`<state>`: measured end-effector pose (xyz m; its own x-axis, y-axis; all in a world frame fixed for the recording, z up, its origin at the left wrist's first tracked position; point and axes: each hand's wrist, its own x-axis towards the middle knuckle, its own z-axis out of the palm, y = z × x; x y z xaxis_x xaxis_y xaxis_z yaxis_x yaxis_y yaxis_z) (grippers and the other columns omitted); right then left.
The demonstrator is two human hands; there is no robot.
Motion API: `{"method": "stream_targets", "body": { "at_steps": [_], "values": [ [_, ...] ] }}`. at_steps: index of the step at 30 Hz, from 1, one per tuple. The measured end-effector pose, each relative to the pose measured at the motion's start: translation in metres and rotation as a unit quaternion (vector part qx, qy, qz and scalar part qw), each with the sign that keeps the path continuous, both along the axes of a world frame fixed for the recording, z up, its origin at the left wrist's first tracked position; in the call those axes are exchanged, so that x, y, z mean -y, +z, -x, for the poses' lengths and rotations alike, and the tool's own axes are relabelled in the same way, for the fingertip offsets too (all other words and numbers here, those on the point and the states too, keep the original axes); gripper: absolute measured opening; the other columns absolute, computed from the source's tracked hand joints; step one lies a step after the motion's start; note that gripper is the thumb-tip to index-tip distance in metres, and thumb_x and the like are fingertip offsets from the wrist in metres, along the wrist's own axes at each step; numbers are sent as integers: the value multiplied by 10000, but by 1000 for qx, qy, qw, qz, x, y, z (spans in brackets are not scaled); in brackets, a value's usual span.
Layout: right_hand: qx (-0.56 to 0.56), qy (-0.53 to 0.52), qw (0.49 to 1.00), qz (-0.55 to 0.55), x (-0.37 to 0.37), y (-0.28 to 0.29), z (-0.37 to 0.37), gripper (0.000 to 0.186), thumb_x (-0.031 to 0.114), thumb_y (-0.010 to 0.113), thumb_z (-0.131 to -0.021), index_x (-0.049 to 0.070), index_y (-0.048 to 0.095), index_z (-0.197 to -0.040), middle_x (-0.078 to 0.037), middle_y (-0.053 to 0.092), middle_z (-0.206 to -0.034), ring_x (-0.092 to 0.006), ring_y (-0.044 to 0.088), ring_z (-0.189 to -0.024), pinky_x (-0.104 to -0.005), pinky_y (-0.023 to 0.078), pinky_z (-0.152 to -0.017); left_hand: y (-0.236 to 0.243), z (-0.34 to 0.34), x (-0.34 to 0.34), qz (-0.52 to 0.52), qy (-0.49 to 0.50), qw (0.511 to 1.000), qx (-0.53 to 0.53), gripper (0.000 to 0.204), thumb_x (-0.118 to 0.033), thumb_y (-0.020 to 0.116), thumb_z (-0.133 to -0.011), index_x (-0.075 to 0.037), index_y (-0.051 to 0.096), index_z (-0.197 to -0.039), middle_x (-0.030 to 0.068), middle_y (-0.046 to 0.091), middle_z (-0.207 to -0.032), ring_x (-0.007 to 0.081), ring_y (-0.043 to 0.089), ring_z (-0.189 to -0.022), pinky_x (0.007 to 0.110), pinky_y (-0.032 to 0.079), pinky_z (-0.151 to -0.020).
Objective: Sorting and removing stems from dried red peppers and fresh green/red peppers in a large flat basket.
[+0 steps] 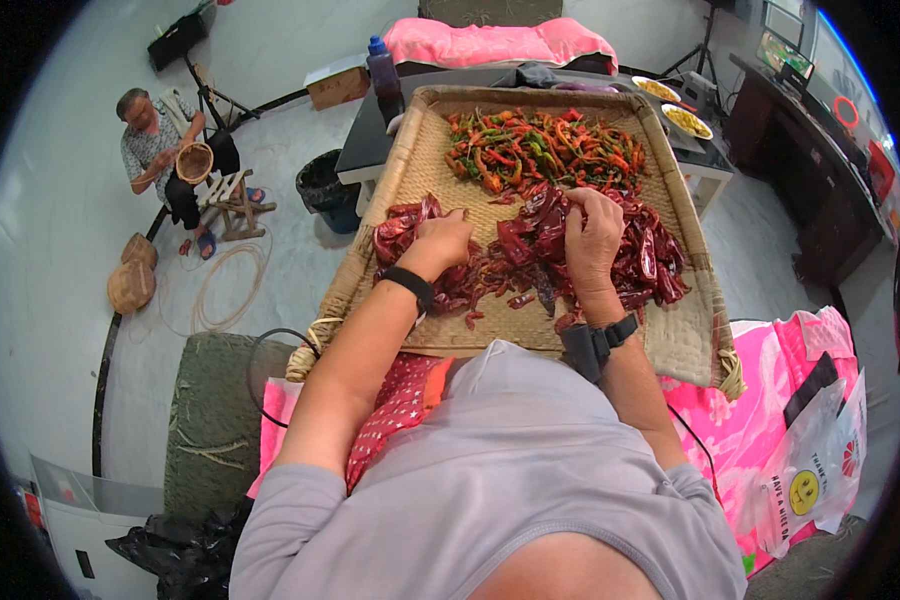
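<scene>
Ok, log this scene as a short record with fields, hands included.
Surface: large rectangular tan woven tray
Left hand: on the smaller heap of wrinkled dark-red chili peppers
Right hand: on the larger dark-red heap
Far end: slender red and green chili peppers
Background: seated person holding a round wicker basket

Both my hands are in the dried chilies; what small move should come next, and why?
Perhaps lift one dark red dried chili from the larger pile with your right hand: its fingers are already at that pile, while your left hand is at the smaller pile, across the scattered scraps.
</scene>
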<state>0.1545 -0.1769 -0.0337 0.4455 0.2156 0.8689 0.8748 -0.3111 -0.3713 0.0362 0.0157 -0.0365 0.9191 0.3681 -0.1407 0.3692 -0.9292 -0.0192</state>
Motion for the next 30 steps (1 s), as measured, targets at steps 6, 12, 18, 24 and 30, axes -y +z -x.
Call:
{"method": "stream_targets", "body": {
  "at_steps": [6,12,18,24,30],
  "values": [
    [-3,46,999,-17,-1,1,1,167,8,571,-818,90,646,-944,-65,646,-1001,-278,545,-1001,-413,422,-881,-1,7,-11,36,-9,993,116,234,-161,633,-805,-134,635,-1037,95,620,-1018,338,604,-924,473,478,-728],
    [-66,165,984,-13,-2,14,23,162,28,586,-850,56,621,-1006,-79,631,-990,-246,594,-835,-329,486,-735,15,18,-18,257,82,898,347,209,-160,553,-903,-46,600,-1072,50,617,-780,157,558,-604,311,462,-562],
    [-322,393,861,-6,-12,7,33,310,146,640,-886,32,562,-1163,-57,619,-989,-100,578,-833,-262,485,-717,46,36,25,502,21,821,270,264,-184,575,-922,-21,587,-1129,-7,592,-828,55,523,-584,208,432,-522],
    [-390,424,816,32,-11,8,32,203,137,629,-899,17,596,-1059,-43,644,-891,-83,581,-810,-248,482,-711,49,40,38,530,-7,818,221,219,-177,606,-893,-16,587,-1040,2,589,-792,70,567,-579,205,423,-470],
    [-321,307,893,-75,-6,9,15,154,134,629,-899,6,599,-978,-24,623,-831,-81,557,-756,-248,462,-676,48,42,38,515,15,832,208,119,-119,596,-884,-22,566,-946,-5,560,-701,61,536,-539,204,403,-469]
  ]
}}
